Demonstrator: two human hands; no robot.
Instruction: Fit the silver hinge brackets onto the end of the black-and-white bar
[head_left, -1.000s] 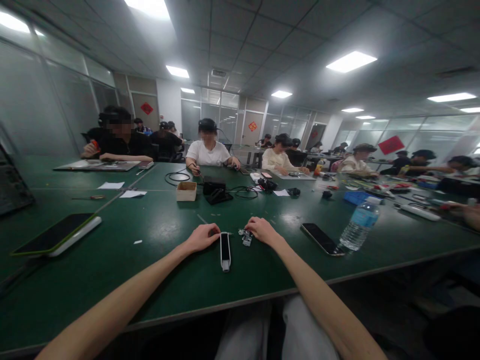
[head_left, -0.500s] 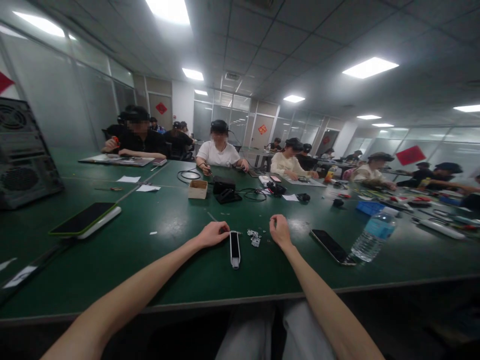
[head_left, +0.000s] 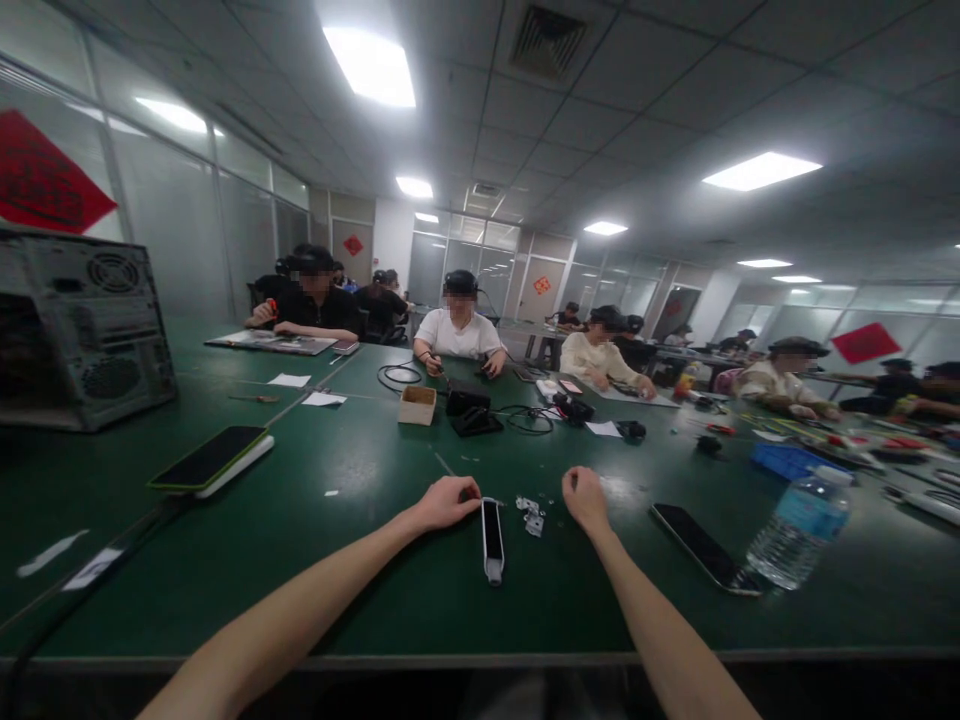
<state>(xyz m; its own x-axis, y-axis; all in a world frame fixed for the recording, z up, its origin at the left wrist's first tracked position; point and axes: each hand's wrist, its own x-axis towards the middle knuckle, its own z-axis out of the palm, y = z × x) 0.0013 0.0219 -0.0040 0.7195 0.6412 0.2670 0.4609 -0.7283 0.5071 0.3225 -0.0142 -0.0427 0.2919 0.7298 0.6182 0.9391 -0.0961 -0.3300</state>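
Note:
My left hand [head_left: 448,502] rests on the table with curled fingers, its fingertips at the far end of a slim white device with a black face [head_left: 492,540]. Whether the fingers pinch anything there is hidden. A thin grey stick [head_left: 444,463] shows just beyond that hand; I cannot tell if it touches it. Right of the device lies a small pile of silvery metal parts [head_left: 533,517], with tiny bits scattered around. My right hand [head_left: 587,498] sits on the table to the right of this pile, fingers curled in and nothing visible in them.
A black phone [head_left: 703,548] and a water bottle [head_left: 801,530] stand to the right, before a blue tray [head_left: 787,460]. Further off are a small box [head_left: 417,405] and black cables. Left are a green-edged phone [head_left: 210,460] and a computer case [head_left: 90,330]. Co-workers sit opposite.
The camera view has turned up and left, so everything sits lower and further right in the picture. My hands, the device and the parts keep their places on the table.

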